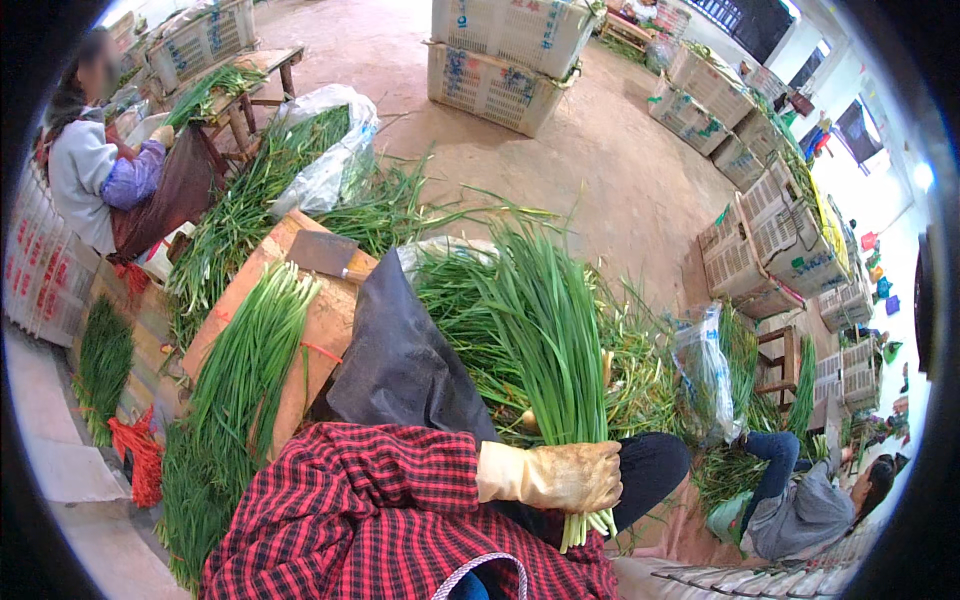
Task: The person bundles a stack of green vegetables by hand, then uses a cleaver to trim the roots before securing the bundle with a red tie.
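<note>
My left hand [559, 476], in a stained cream rubber glove, reaches across my lap, shut around the lower stalks of a bunch of long green leaves, apparently garlic chives [551, 337]. The leaves fan up and away; the pale stalk ends poke out below the fist. My right hand is out of view. Left of my dark apron [409, 360], a wooden board [281, 405] bears a bundle of chives [251, 352], pale ends away from me. A cleaver [322, 253] lies at the board's far end, its handle beside the apron. A red tie [322, 351] lies by the bundle.
Loose chives [450, 307] heap beyond my knees, near a plastic bag [330, 161]. Red ties [139, 454] hang at left by more bundles. Plastic crates [495, 90] stand stacked ahead, others [772, 232] at right. One person [90, 165] sits far left, another [802, 510] lower right.
</note>
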`<state>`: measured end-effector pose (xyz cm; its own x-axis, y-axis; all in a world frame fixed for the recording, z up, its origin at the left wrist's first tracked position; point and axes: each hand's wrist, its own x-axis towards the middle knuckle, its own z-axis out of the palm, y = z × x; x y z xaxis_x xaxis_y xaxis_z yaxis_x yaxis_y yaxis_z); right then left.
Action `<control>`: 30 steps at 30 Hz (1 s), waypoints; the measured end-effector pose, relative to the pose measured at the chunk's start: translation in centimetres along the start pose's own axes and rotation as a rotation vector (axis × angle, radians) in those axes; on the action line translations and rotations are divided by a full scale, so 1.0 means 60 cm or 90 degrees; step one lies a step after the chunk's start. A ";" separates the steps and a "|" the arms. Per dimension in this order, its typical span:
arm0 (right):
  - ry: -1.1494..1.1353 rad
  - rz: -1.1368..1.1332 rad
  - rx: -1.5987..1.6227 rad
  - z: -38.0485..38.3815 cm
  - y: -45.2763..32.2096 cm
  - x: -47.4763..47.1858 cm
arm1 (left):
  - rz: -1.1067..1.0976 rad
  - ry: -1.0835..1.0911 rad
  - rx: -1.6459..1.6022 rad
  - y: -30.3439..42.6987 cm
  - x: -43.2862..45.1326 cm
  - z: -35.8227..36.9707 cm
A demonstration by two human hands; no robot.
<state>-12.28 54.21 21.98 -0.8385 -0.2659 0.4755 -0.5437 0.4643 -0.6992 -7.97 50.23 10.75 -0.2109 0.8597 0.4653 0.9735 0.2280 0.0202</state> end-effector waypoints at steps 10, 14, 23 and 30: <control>0.036 0.050 0.166 -0.004 0.015 0.010 | -0.048 0.071 0.229 0.004 -0.008 0.052; 0.032 0.065 0.244 -0.003 0.021 0.022 | -0.029 0.084 0.073 -0.003 -0.007 0.078; -0.050 0.123 0.574 0.082 0.042 0.025 | -0.070 0.133 0.265 -0.029 -0.006 0.079; -0.275 0.172 1.026 0.213 0.034 0.029 | -0.342 0.187 0.044 -0.136 0.002 -0.215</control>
<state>-15.31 43.88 14.60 -0.7060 -0.6505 0.2800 0.3560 -0.6677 -0.6538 -14.80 42.56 22.05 -0.6273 0.4569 0.6307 0.7279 0.6318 0.2663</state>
